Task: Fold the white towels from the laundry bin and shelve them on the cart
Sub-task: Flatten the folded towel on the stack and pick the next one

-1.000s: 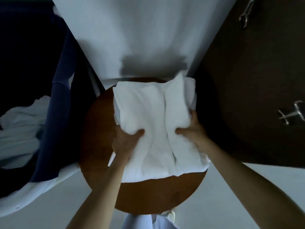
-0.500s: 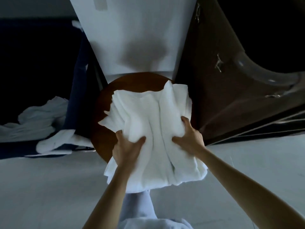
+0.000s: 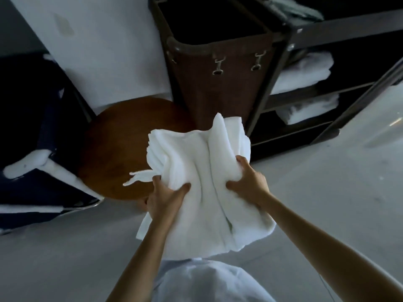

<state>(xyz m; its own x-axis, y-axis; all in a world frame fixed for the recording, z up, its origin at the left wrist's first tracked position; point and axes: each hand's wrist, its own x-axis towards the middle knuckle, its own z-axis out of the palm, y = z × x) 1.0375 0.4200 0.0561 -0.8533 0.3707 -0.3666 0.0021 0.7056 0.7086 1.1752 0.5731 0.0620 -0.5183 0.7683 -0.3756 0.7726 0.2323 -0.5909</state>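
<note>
Folded towel point(image 3: 202, 168) | left grip point(image 3: 166, 198) and right grip point(image 3: 247, 182) both clamped on it | held just before cart point(image 3: 349, 30)

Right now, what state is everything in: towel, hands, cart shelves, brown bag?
Towel: folded, held up in both hands.
Left hand: grips the towel's left side.
Right hand: grips its right side.
Cart shelves: two hold folded white towels.
Brown bag: hangs open at the top.
</note>
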